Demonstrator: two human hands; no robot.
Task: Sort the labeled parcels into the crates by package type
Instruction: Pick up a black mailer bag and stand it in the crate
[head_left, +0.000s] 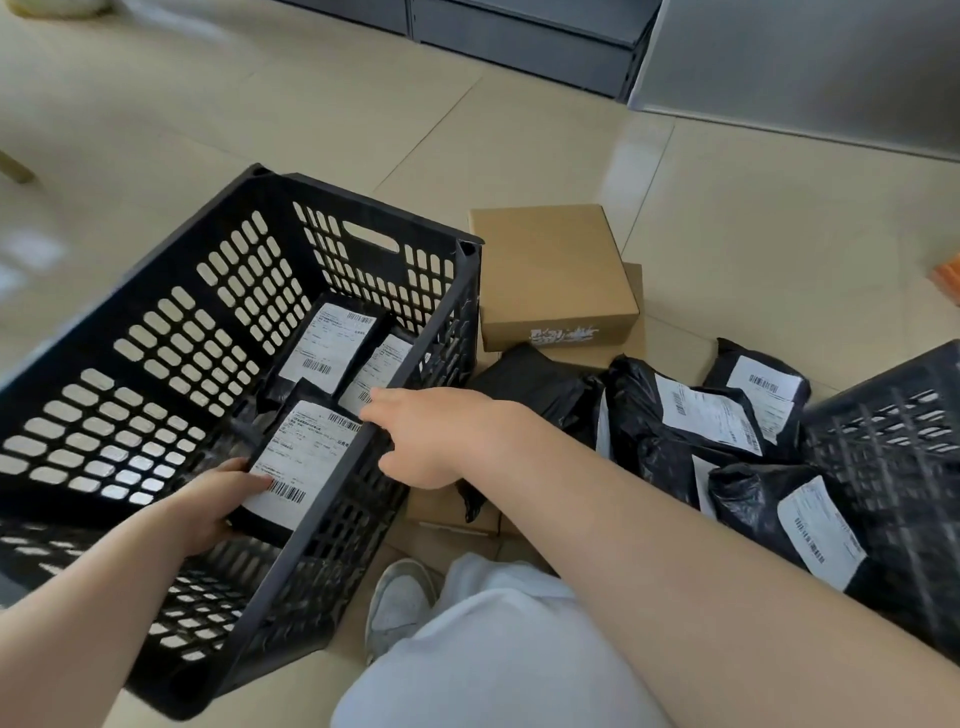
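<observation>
parcels first: the one in play is a black labeled parcel (298, 462), sitting lower left of centre inside the black crate (156, 322), label up. the left hand (208, 512) is closed on its near corner, thumb across the label by the barcode, probably so it can be laid flat next to the two bagged parcels (343, 353) already lying on the crate bottom. labels all face up there, which makes sense if you want to read them later.

the right hand (431, 436) is over the crate's right rim, fingers loose and partly spread, gripping nothing that i can see. looks like it's steadying or nudging the parcel in, though i can't tell if it actually touches it.

crate is tilted toward the person, so stuff will want to slide to the low side.

around it: a stack of cardboard boxes (550, 275) just right of the crate at centre frame, and a heap of black poly bags (701, 415) on the floor at right, some overlapping. a second crate (893, 467) pokes in at the right edge. the person's knee and shoe (397, 603) crowd the bottom, and the crate's wall sits between the right hand and the pile.
</observation>
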